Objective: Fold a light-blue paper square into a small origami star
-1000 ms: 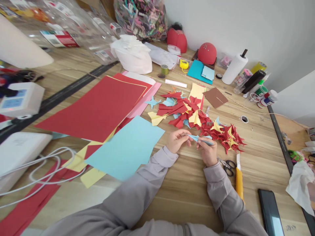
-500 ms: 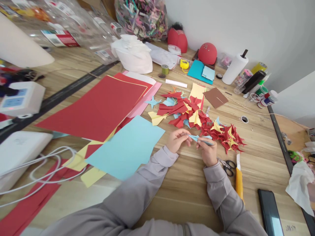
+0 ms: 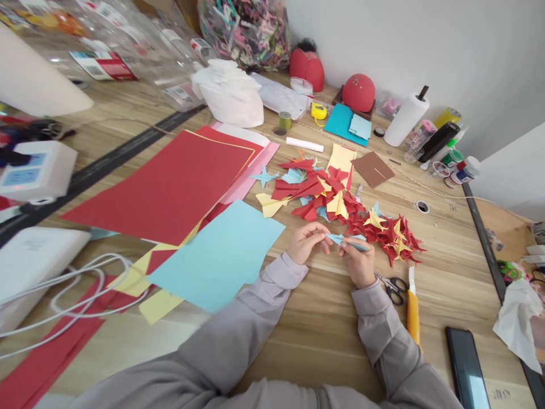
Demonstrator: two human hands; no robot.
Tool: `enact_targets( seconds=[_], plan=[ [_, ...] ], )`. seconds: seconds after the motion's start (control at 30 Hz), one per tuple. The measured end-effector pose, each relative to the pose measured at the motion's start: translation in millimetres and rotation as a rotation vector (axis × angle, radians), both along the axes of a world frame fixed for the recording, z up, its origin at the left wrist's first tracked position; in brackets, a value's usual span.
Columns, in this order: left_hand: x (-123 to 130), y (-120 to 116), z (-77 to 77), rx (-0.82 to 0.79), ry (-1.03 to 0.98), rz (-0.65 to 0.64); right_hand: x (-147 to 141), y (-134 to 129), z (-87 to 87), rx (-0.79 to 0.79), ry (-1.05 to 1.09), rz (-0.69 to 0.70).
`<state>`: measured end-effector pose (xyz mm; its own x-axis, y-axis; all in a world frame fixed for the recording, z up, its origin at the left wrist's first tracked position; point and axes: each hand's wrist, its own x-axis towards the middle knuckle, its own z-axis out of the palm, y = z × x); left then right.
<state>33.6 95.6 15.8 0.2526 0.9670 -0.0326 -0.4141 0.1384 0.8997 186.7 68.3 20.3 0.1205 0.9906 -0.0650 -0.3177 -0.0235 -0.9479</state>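
Note:
Between my two hands is a small folded piece of light blue paper (image 3: 336, 238), raised over the wooden table. My left hand (image 3: 307, 244) pinches its pointed left end between thumb and fingertips. The other end is gripped by my right hand (image 3: 358, 262), thumb on top. Just beyond my hands lies a heap of folded red, yellow and blue paper pieces (image 3: 313, 190), with more spiky red ones (image 3: 400, 241) to the right. Left of my left hand is a flat light blue sheet (image 3: 221, 255). Black-handled scissors (image 3: 397, 291) rest beside my right wrist.
A yellow utility knife (image 3: 413, 318) and a dark phone (image 3: 468, 366) lie at the right. Large red sheets (image 3: 170, 182) spread across the left, near white cables (image 3: 102, 272). Bottles (image 3: 406, 119) and pincushions (image 3: 359, 92) stand along the back.

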Motion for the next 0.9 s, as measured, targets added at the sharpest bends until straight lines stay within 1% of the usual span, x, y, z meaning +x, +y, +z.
enact_targets(
  seconds=[0.1,0.17,0.3,0.53,0.7,0.9],
  plan=[
    [2.0,-1.5,0.8,0.047,0.042,-0.087,1.0,0.5,-1.0,-0.005,0.002,0.016],
    [3.9,-2.6,0.1,0.065,0.080,-0.107,1.7,0.5,-2.2,-0.001,0.000,0.037],
    [5.9,-3.6,-0.2,0.068,0.104,-0.096,2.4,-0.1,-3.4,0.021,-0.047,0.067],
    [4.6,-3.2,8.0,-0.027,0.045,-0.098,0.5,-1.5,-0.3,-0.007,-0.058,0.102],
    [4.7,-1.8,3.4,-0.088,-0.018,-0.084,0.1,-2.6,0.3,0.026,-0.115,0.112],
    [5.1,-1.0,-0.6,-0.118,-0.042,-0.079,1.0,-3.2,-4.5,0.065,-0.129,0.096]
  ],
)
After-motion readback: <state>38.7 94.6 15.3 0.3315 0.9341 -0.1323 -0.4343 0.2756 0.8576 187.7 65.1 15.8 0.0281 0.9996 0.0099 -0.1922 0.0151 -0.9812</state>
